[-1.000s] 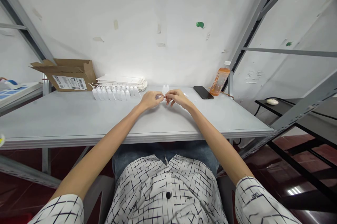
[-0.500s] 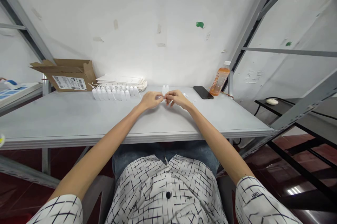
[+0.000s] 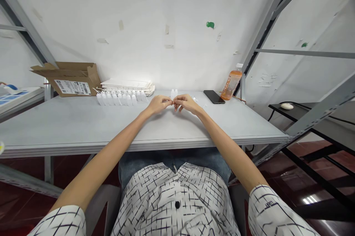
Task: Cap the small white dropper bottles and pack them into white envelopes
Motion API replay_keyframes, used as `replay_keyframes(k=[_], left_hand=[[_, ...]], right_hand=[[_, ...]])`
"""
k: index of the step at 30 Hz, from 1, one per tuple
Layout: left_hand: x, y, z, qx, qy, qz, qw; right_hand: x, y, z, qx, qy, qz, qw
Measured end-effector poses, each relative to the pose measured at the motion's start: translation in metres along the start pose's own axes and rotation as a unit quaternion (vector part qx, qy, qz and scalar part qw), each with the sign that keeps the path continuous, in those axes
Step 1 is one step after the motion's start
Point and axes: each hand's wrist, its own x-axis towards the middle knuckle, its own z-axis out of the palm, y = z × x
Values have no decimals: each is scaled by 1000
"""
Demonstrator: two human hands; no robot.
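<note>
My left hand (image 3: 160, 105) and my right hand (image 3: 185, 103) meet fingertip to fingertip just above the middle of the table. Both are closed in a pinch; whatever sits between the fingers is too small and covered to name. Right behind them stand a couple of small white plastic bottles (image 3: 174, 93), partly hidden by the fingers. Beside my right hand lie a few small whitish pieces (image 3: 195, 99). Off to the left, several small white bottles (image 3: 119, 99) with thin tips or strings stand in rows.
An open cardboard box (image 3: 72, 81) and a stack of white flat packs (image 3: 127, 84) stand at the back left of the grey table (image 3: 83, 125). A black phone (image 3: 214, 97) and an orange drink bottle (image 3: 232, 82) are at the back right. Metal posts (image 3: 263, 33) frame the sides.
The fingertips of my left hand have drawn slightly closer together against those of my right hand. Otherwise both hands stay in place, and the objects on the table have not moved.
</note>
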Motion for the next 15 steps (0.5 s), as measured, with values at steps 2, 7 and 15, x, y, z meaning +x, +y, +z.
replay_keyframes(k=[2, 7, 15], left_hand=[[1, -2, 0, -33, -9, -8, 999], [1, -6, 0, -129, -32, -39, 990], [-1, -2, -2, -155, -38, -78, 984]], right_hand=[[0, 1, 0, -1, -3, -6, 1000], [1, 3, -1, -2, -18, -23, 1000], [0, 6, 0, -21, -24, -30, 999]])
